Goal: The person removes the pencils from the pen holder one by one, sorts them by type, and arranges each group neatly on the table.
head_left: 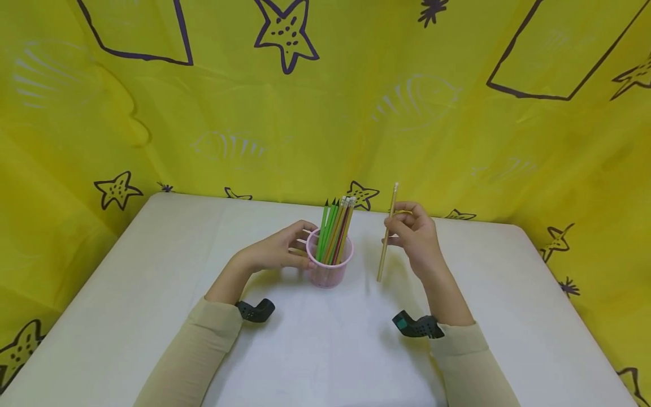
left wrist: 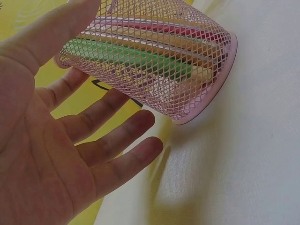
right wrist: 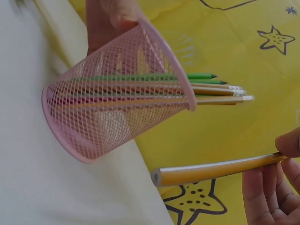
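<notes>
Cup (head_left: 327, 277): was held by left hand (head_left: 277, 246), fingers (left wrist: 129, 164) parted. Pencil (head_left: 383, 257), right of cup: was pinched by right hand (head_left: 419, 237).

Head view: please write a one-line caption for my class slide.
Left hand touching a pink cup of pencils, right hand holding a yellow pencil beside it.

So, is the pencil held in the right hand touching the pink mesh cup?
Apart: the right wrist view shows yellow backdrop between the held pencil and the pink mesh cup.
</notes>
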`<state>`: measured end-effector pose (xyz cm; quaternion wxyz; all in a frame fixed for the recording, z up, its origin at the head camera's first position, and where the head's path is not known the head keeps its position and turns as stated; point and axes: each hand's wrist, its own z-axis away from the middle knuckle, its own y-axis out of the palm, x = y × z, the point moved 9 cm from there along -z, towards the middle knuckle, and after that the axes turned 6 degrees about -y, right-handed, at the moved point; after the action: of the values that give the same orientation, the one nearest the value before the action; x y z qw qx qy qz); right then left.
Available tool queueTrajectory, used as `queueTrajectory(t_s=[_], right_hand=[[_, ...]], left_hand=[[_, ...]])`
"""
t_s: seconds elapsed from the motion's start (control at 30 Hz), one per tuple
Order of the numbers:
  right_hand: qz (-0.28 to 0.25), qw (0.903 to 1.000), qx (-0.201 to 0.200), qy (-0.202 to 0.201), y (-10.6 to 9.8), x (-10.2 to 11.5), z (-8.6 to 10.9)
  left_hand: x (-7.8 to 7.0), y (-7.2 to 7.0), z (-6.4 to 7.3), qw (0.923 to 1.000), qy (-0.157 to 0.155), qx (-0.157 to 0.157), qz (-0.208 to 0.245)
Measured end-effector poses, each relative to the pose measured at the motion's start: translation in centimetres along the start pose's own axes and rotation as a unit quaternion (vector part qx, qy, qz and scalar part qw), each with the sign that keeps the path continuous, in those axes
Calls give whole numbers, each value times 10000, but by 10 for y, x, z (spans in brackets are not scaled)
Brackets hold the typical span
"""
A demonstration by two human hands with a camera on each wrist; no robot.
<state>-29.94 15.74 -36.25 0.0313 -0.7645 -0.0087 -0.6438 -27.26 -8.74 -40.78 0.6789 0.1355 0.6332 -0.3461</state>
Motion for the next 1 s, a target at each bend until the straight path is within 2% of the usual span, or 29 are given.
queueTrajectory(t_s=[0.2,0.57,1.0], right_hand=[[549,9982,74,248,0,-11,-1],[1009,9938,147,449,0,-30,-4],[1078,9912,297,706,0,-54,-4]], left_hand=[[2,0,0,10000,-74,-16,7],[1,-1,-1,9999,-63,-20,-83],[1,-1,-1,9999,-78,-33,-113]])
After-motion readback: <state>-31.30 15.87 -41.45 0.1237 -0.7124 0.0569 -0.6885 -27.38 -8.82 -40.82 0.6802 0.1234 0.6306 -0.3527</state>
